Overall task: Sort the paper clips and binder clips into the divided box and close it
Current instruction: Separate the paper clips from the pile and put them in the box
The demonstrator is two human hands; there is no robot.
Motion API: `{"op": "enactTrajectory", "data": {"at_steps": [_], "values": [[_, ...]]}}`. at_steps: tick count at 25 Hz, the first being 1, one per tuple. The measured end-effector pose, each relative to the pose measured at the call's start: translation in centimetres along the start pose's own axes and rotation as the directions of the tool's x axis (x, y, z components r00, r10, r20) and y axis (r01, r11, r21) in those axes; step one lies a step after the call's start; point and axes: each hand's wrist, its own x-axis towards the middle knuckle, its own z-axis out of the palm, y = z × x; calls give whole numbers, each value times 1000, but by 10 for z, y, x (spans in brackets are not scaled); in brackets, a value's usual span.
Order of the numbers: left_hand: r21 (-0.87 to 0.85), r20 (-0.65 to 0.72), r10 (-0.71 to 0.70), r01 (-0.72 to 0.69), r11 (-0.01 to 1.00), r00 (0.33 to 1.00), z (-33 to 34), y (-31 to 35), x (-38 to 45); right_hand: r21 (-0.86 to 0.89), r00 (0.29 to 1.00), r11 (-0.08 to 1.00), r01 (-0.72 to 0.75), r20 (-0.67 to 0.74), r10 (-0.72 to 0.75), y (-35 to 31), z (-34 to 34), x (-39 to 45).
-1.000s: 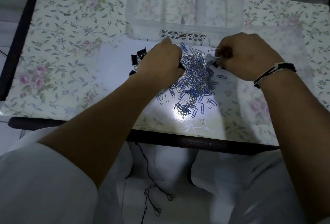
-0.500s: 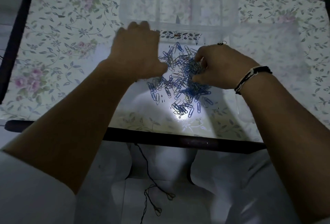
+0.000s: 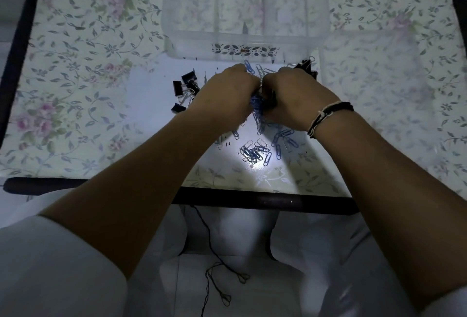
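both hands, left hand (image 3: 227,94) and right hand (image 3: 294,99), closed together around a bunch of blue paper clips (image 3: 259,106); binder clips (image 3: 184,86) lie left, divided box (image 3: 245,8) behind.

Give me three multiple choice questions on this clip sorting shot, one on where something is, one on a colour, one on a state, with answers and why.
1. Where do the binder clips lie relative to the left hand?
A. to its left on the table
B. inside the box
C. on the person's lap

2. What colour are most of the paper clips?
A. red
B. blue
C. yellow

3. What is the state of the divided box?
A. shut with a lid
B. tipped on its side
C. open, compartments appearing empty

Answers:
1. A, the black clips sit on the table just left of that hand.
2. B, the loose pile under the light reads blue.
3. C, no lid covers it and the tablecloth shows through its compartments.

Both the left hand and the right hand are closed on a bunch of paper clips.
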Motion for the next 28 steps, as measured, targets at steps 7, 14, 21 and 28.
{"op": "enactTrajectory", "data": {"at_steps": [7,14,21,28], "values": [[-13,-41,-49,49,999,998,-7,-7,1,-39,999,998,-46,-13,45,0,2,5],[-359,-83,-192,150,921,978,-51,-10,-4,270,989,957,-106,-67,128,11,-60,-19],[-622,-266,-273,52,781,925,-101,10,29,699,891,712,-68,-279,359,32,-105,-1],[-403,-245,-146,37,915,958,-91,37,101,380,855,907,-183,-394,338,56,-89,46]]}}
